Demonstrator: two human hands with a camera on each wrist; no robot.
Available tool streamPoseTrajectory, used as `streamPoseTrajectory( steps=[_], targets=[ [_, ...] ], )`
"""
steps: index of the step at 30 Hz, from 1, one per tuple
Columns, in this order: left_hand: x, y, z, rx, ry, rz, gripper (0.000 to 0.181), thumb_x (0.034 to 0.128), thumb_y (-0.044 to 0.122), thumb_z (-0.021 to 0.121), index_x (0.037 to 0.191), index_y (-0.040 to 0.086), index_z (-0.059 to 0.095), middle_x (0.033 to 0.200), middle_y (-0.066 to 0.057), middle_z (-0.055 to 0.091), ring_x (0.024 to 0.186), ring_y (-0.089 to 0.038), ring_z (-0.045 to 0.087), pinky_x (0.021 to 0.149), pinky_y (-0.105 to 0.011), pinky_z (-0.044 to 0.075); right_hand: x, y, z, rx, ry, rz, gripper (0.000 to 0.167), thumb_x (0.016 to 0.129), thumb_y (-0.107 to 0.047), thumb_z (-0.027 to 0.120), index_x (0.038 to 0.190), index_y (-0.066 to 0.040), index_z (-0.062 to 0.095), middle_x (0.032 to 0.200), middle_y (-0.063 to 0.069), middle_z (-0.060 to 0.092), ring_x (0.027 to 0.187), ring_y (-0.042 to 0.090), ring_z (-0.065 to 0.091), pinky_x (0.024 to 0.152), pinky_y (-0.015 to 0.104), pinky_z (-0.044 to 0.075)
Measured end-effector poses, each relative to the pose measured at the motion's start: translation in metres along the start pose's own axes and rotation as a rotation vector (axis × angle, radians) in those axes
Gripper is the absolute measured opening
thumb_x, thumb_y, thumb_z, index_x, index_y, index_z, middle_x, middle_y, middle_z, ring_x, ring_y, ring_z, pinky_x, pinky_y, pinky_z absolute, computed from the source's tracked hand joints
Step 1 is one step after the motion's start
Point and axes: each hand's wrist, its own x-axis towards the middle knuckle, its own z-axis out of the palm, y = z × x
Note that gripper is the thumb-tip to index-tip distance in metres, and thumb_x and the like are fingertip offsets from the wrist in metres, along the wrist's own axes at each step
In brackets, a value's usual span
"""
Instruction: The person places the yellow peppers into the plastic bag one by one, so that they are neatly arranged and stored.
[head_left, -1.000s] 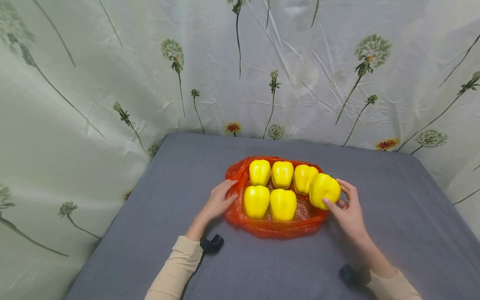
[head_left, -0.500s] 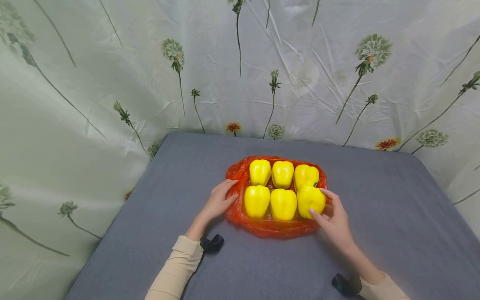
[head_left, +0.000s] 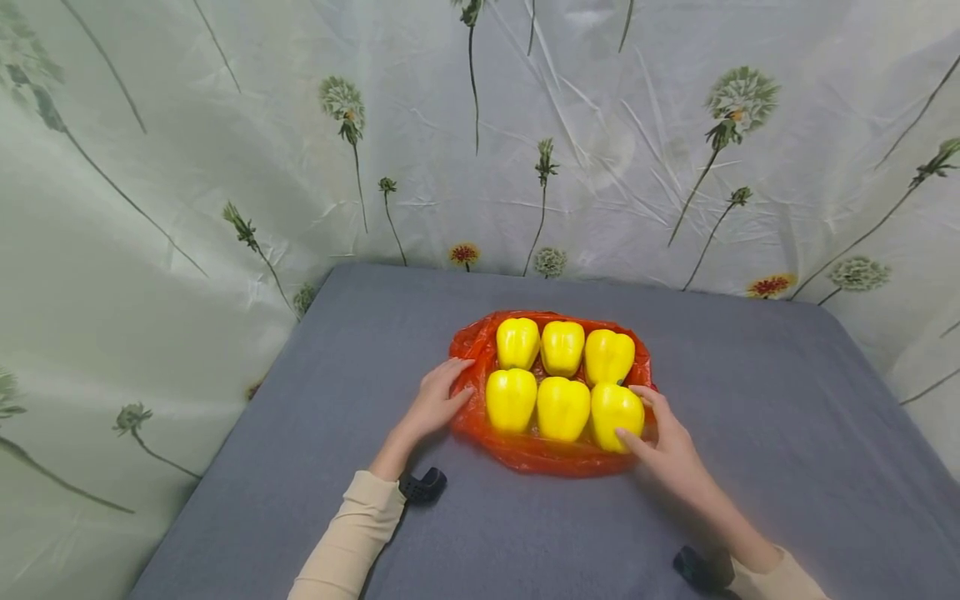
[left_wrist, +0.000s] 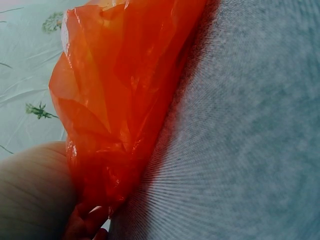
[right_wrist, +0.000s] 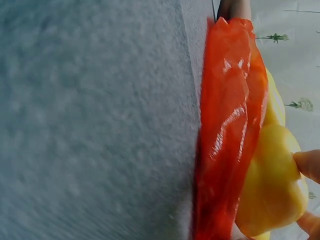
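Several yellow bell peppers stand in two rows inside a red plastic bag (head_left: 573, 464) in the head view. My right hand (head_left: 670, 443) holds the front right bell pepper (head_left: 617, 417) between thumb and fingers. That pepper now sits low in the bag, beside the front middle pepper (head_left: 563, 408). In the right wrist view, fingertips touch the side of the yellow bell pepper (right_wrist: 274, 185) above the bag's red wall (right_wrist: 227, 120). My left hand (head_left: 433, 400) rests on the bag's left edge, fingers and thumb spread apart. The left wrist view has the hand (left_wrist: 37, 187) against the crumpled bag (left_wrist: 120, 95).
A grey cloth-covered table (head_left: 360, 333) lies under the bag. Behind it and along the left hangs a pale curtain (head_left: 300, 142) printed with dandelions. A dark strap device sits on each wrist, the left device (head_left: 426, 486) touching or just above the cloth.
My right hand has carried the bell pepper left and toward me, then lowered it into the front right spot in the bag. The left hand has stayed at the bag's left edge.
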Motion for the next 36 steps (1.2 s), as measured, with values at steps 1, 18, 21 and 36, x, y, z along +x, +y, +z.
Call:
streamPoseTrajectory(
  steps=[1,18,21,36],
  targets=[
    [0.0,0.0,0.0,0.001,-0.002,-0.003,0.048,0.0902,0.021,0.057,0.136,0.008,0.048,0.143,-0.015,0.046,0.138,-0.035,0.035,0.114,-0.058,0.021,0.0,0.0,-0.001,0.0,-0.018,0.0,0.066,0.089,-0.034,0.062,0.141,-0.016,0.025,0.134,0.018,0.044,0.102,0.029,0.058,0.08,0.038,0.058],
    [0.0,0.0,-0.001,-0.005,-0.002,-0.006,0.049,0.0904,0.022,0.057,0.136,0.008,0.047,0.143,-0.015,0.046,0.138,-0.034,0.034,0.115,-0.057,0.02,0.005,-0.002,-0.013,-0.042,-0.199,0.081,0.07,0.088,-0.051,0.055,0.142,-0.02,0.023,0.139,0.017,0.042,0.121,0.035,0.045,0.096,0.055,0.047],
    [-0.001,0.0,0.0,-0.004,-0.003,-0.011,0.049,0.0903,0.022,0.057,0.136,0.008,0.047,0.143,-0.015,0.046,0.138,-0.034,0.034,0.115,-0.057,0.02,0.006,-0.002,-0.012,-0.051,-0.194,0.097,0.072,0.088,-0.053,0.054,0.143,-0.02,0.021,0.14,0.017,0.041,0.122,0.035,0.044,0.096,0.055,0.046],
    [-0.001,0.0,0.0,-0.031,0.003,0.029,0.048,0.091,0.023,0.055,0.136,0.006,0.047,0.142,-0.017,0.047,0.137,-0.036,0.034,0.113,-0.06,0.02,0.005,0.003,-0.01,-0.099,-0.138,0.053,0.072,0.089,-0.051,0.053,0.145,-0.016,0.024,0.142,0.017,0.04,0.123,0.035,0.044,0.098,0.057,0.044]
  ],
)
